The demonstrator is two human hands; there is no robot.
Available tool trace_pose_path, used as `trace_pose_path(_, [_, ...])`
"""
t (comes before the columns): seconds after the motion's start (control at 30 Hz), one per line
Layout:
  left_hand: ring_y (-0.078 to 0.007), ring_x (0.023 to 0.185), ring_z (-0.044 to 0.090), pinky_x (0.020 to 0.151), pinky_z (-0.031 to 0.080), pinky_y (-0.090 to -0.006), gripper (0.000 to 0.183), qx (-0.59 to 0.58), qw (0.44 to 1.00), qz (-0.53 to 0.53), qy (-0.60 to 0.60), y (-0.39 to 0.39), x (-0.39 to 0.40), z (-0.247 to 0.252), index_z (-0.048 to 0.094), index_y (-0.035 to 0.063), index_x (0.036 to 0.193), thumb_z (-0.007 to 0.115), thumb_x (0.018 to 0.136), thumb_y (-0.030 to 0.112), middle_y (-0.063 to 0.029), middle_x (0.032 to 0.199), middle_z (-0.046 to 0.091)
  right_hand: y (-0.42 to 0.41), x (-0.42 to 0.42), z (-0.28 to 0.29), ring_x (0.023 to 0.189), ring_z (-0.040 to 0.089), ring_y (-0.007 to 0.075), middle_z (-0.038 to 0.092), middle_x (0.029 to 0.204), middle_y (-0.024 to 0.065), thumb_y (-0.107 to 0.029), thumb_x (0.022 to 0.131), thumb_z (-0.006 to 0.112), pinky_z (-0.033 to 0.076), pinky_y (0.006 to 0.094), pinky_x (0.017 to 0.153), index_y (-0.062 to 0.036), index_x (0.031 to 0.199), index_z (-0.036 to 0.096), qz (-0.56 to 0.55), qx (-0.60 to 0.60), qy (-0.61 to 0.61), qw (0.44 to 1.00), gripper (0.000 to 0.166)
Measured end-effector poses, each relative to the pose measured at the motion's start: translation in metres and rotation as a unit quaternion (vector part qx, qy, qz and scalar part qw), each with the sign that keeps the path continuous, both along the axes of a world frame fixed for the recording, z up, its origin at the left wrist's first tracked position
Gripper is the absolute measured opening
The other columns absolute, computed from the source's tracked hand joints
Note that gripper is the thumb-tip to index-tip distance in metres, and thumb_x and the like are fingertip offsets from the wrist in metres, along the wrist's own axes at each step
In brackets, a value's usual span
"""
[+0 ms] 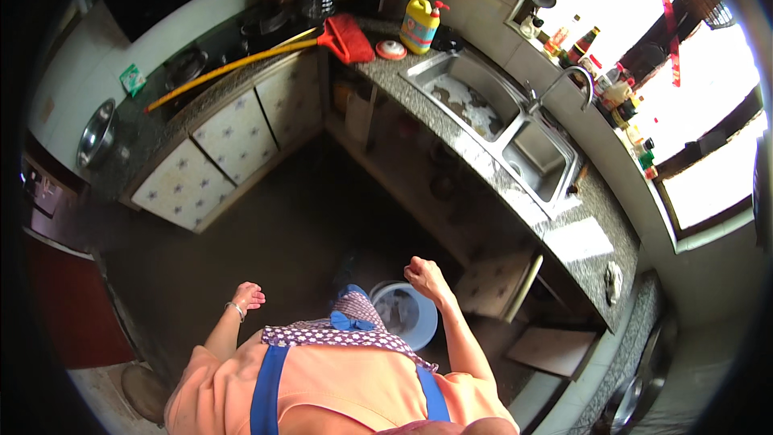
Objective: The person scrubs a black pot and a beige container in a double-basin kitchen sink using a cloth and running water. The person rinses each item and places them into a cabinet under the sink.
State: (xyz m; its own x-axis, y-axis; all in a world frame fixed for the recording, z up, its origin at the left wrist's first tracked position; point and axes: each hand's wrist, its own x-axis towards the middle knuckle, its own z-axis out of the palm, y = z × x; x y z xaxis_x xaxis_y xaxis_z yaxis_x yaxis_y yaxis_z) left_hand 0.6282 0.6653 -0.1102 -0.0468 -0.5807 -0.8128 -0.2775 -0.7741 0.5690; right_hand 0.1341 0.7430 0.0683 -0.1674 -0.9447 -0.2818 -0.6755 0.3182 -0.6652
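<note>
My left hand (pixel 249 296), with a bracelet at the wrist, hangs over the dark floor and holds nothing. My right hand (pixel 425 278) is curled above the rim of a light blue bucket (pixel 423 321); whether anything is inside its fingers cannot be told. Cloth and water show in the bucket, beside my foot. Ahead, a red broom (pixel 347 41) with a yellow handle lies across the stove and counter corner. A yellow pump bottle (pixel 420 25) and a red and white round object (pixel 391 49) are next to it. The steel double sink (pixel 510 141) has suds in its larger basin.
Granite counters (pixel 447 127) meet in a corner. A cabinet door (pixel 504 281) hangs open at the right, near the bucket. A steel bowl (pixel 96 133) leans at the far left. Condiment bottles (pixel 583 47) line the windowsill. A cloth (pixel 613 284) lies at the right counter end.
</note>
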Motion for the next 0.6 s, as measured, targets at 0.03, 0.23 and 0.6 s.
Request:
trace_pose_path(0.03, [-0.0190,0.068,0.063,0.058,0.051,-0.0336,0.024,-0.008,0.999,-0.042,-0.010,-0.035,-0.016,0.009,0.052,0.0095,0.095,0.051,0.085,0.032,-0.0072,0.077,0.062,-0.022,-0.009,0.003,0.071,0.057,0.0384,0.057,0.070,0.0216,-0.018,0.076,0.054,0.044,0.0432,0.061,0.0017,0.072,0.050,-0.007,0.003,0.013,1.000,0.020])
trace_pose_path(0.23, [-0.0142,0.060,0.060,0.050,0.047,-0.0266,0.013,-0.114,0.986,-0.109,-0.051,-0.231,-0.104,0.061,0.055,0.0098,0.088,0.048,0.086,0.021,-0.0049,0.072,0.062,-0.135,-0.055,0.023,0.068,0.055,0.0397,0.053,0.068,0.0205,-0.014,0.075,0.054,0.044,0.0446,0.060,0.0010,0.070,0.048,0.039,-0.084,0.011,0.996,0.017])
trace_pose_path(0.6, [-0.0113,0.074,0.061,0.067,0.048,-0.0243,0.013,-0.226,0.926,-0.260,0.153,-0.427,-0.382,0.147,0.055,0.0085,0.092,0.047,0.091,0.019,-0.0019,0.079,0.062,-0.370,-0.261,0.079,0.066,0.053,0.0408,0.052,0.066,0.0212,-0.011,0.077,0.054,0.041,0.0460,0.057,-0.0006,0.068,0.047,-0.057,-0.212,0.118,0.968,0.015])
